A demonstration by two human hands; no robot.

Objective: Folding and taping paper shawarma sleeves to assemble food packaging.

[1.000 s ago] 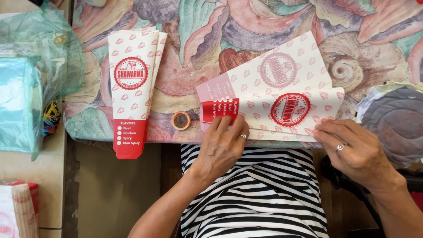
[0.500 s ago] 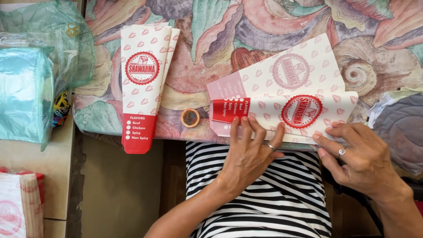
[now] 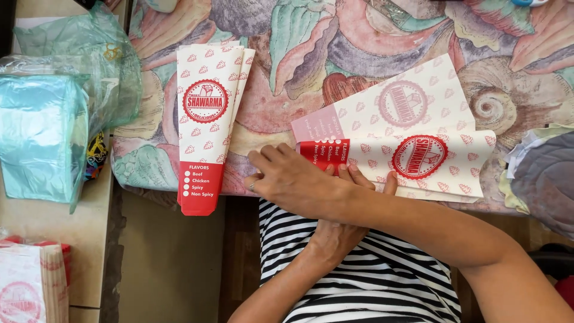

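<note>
A flat red-and-white printed paper sleeve (image 3: 418, 128) lies unfolded on the patterned cloth near the table's front edge. My left hand (image 3: 350, 206) rests at its lower left edge, fingertips spread flat on the paper. My right hand (image 3: 293, 179) has crossed over the left wrist and lies at the table edge just left of the sleeve, fingers together and pointing left, a ring on one finger. Whatever is under that hand is hidden. To the left lies a small stack of folded sleeves (image 3: 206, 119), their red ends hanging over the edge.
The shell-patterned cloth (image 3: 359, 48) covers the table. A green plastic bag (image 3: 48, 131) with a wrapped bundle sits on a side surface at left. More printed paper (image 3: 24, 287) is at bottom left. A grey quilted cloth (image 3: 544, 179) lies at right.
My right hand left the sleeve's right edge and swung left across my left arm to the table edge. It now covers the small brown tape roll that lay there.
</note>
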